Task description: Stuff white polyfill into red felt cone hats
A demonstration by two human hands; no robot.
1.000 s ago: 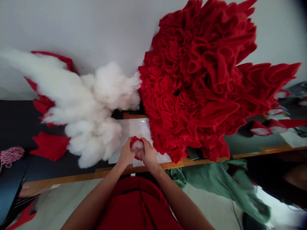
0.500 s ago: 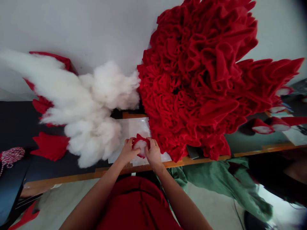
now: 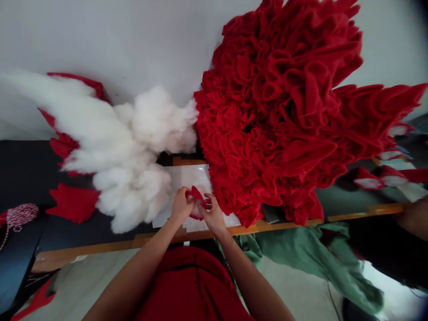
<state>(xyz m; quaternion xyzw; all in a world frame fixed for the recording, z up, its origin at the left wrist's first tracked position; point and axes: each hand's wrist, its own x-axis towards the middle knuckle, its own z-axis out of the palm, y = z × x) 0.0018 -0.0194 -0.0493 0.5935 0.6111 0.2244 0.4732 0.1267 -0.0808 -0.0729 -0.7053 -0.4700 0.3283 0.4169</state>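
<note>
Left hand [image 3: 182, 206], right hand [image 3: 213, 217] pinch red felt [image 3: 195, 195] between.

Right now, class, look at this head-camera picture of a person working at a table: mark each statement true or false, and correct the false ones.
1. The left hand and right hand both grip a small red fabric piece. True.
2. The big ruffled red fabric mass lies left of the white stuffing pile. False: the ruffled red fabric mass lies right of the white stuffing pile.
3. The hands are above a glossy translucent sheet. True.
4. The person wears a green top. False: they wear a red top.
5. A red-and-white twisted cord lies at the far left. True.
</note>
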